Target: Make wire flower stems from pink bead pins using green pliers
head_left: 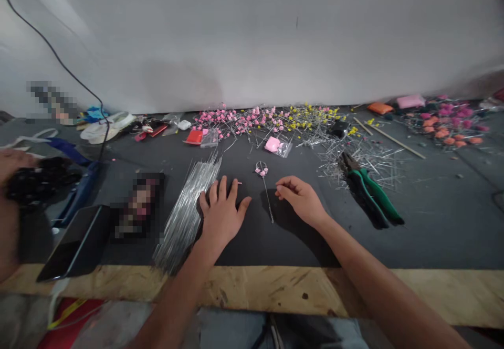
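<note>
Wire (pixel 268 198) lies loop-topped (pink blobs (pixel 261 171) clustered).

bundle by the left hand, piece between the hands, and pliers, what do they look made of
Bundle: probably bare metal wire, from the silvery shine along its thin strands.
Small piece: thin grey stem, likely metal wire; pink lumps look matte, perhaps clay or plastic.
Pliers: dark head, likely steel; smooth green and black handles, probably plastic or rubber, from their thick covering.

Dim light, pale glare on wall (pixel 252 39), soft shadows, blurred edges
</note>
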### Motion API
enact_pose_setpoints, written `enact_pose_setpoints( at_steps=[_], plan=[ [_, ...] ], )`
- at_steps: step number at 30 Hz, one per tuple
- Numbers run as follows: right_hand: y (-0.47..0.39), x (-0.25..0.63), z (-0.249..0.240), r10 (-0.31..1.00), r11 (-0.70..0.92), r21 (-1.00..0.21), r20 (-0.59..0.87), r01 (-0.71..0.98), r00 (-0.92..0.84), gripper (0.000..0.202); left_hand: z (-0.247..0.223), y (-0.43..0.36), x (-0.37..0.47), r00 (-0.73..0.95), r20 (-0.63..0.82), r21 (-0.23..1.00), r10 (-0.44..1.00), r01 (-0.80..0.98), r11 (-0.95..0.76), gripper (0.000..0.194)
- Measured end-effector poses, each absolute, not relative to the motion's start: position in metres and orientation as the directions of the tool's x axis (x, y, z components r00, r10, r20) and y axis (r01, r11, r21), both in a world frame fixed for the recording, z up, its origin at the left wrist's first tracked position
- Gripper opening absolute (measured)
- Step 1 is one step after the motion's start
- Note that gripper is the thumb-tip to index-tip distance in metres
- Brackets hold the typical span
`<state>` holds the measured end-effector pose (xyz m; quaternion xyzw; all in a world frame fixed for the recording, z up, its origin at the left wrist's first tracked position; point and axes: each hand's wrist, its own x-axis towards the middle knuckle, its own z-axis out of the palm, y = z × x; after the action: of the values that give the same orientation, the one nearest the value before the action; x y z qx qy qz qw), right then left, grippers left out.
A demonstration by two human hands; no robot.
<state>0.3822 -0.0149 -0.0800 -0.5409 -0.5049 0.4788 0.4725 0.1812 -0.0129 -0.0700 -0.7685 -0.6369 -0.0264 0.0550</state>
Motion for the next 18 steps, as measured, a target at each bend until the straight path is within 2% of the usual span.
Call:
enact_pose_setpoints(
  at_steps=[11,18],
  plan=[
    [-0.015,0.382,-0.077,0.998,-0.048,-0.996,-0.046,0.080,0.031,0.015,-0.072,0.022,0.185,0.155,0.109,-0.028,0.982,0.988,-0.153,0.061],
    [-0.015,0.382,-0.079,0.999,-0.036,-0.996,-0.034,0.082,0.030,0.015,-0.069,-0.003,0.179,0.185,0.155,-0.068,0.970,0.982,-0.177,0.058]
  ],
)
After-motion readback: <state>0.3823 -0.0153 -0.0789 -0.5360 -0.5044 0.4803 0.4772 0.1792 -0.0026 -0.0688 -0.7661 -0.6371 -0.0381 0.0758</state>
